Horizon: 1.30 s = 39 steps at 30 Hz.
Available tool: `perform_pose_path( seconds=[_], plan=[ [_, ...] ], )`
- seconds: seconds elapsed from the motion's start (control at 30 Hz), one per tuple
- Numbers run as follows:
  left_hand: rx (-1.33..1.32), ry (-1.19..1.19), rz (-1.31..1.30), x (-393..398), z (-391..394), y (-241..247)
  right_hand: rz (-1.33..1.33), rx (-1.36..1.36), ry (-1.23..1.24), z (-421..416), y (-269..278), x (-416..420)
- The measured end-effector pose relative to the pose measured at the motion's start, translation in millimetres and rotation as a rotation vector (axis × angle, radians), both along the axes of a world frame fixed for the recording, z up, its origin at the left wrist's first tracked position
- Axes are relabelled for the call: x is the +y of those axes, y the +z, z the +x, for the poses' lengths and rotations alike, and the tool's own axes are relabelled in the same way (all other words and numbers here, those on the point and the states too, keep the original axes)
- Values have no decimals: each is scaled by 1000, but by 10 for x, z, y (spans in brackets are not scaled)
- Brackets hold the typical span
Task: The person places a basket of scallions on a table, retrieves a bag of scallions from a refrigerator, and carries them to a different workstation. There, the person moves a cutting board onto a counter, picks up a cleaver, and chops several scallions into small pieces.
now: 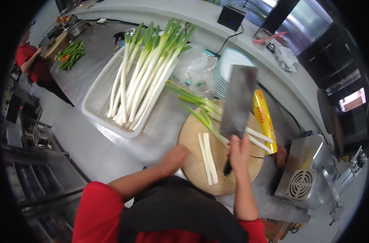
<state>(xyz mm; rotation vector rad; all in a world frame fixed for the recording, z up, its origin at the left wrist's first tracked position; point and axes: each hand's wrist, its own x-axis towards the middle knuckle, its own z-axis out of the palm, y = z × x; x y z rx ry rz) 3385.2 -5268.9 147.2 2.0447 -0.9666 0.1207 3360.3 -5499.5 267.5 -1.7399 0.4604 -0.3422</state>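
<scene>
My right hand [239,151] grips the black handle of a cleaver [238,100], its broad blade pointing away from me above a round wooden chopping block [190,130]. At the block's left edge is my left hand [176,158], fingers curled and blurred; whether anything is inside cannot be told. Two cut white lengths of scallion [207,159] lie side by side between my hands. Behind the cleaver, longer green-topped scallions [207,120] rest across the block, partly hidden by the blade. Left of it, a white plastic basket [133,133] holds several long scallions [149,66].
Beyond the block stand stacked white dishes [221,77] beside clear plastic bags [196,65]. A yellow box [263,118] lies at the block's right, near a metal machine [303,164]. Green peppers [75,53] lie at the far left, where another person [28,59] stands.
</scene>
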Motion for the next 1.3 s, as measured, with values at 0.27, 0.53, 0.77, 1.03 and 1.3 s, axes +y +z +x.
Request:
perform_pose_path(
  seconds=[0.27,0.53,0.77,1.03,1.3],
  plan=[
    [85,493,2,212,679,-386,87,24,-189,-929,-14,-157],
    [133,7,768,830,378,-687,76,72,-289,-1400,-81,-239],
    [224,-456,1048,446,113,855,99,47,-395,-1643,-124,-273],
    [-306,-707,560,-896,314,622,58,40,-435,-1880,-36,-287],
    [-419,-600,421,-1218,899,616,22,328,-351,-2057,82,-186]
  ],
)
